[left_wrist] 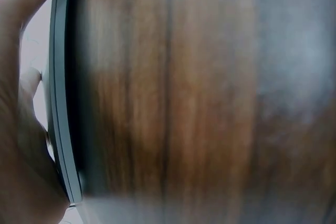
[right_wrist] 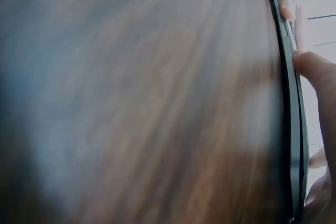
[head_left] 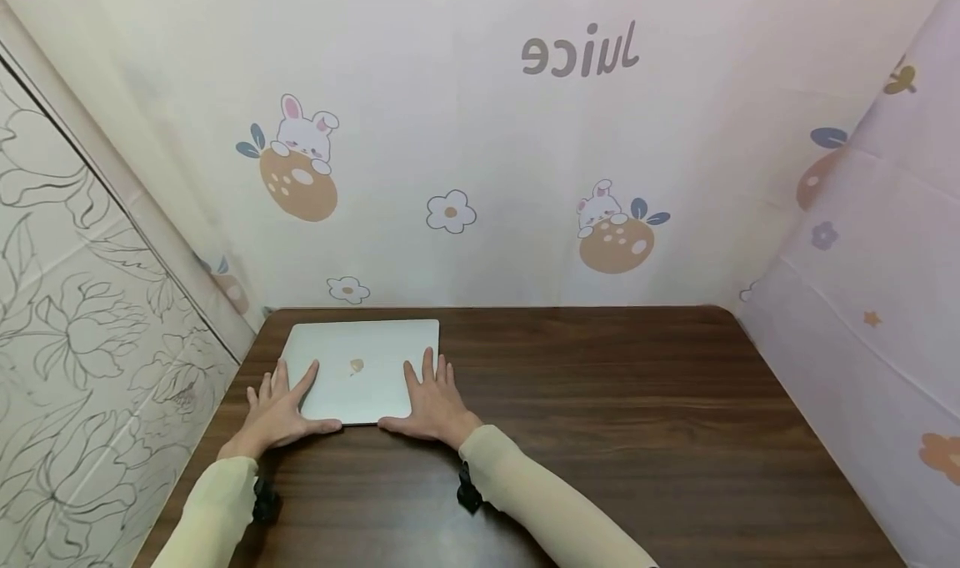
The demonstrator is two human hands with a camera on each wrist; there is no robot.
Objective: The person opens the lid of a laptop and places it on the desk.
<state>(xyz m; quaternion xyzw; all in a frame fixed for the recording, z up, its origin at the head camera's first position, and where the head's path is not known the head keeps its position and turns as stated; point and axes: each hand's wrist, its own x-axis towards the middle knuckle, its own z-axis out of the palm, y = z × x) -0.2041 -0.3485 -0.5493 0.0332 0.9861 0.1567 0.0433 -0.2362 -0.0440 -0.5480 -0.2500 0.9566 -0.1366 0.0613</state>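
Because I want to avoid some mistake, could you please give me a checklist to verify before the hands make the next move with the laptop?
1. Laptop closed: ok, the lid is down, with its logo facing up.
2. Left hand in place: ok, at the laptop's left side, thumb by the near edge.
3. Right hand in place: ok, at the right side, thumb by the near edge.
4. Laptop within the table edges: ok, toward the left end.
5. Hold firm enough: cannot tell, pressure does not show.
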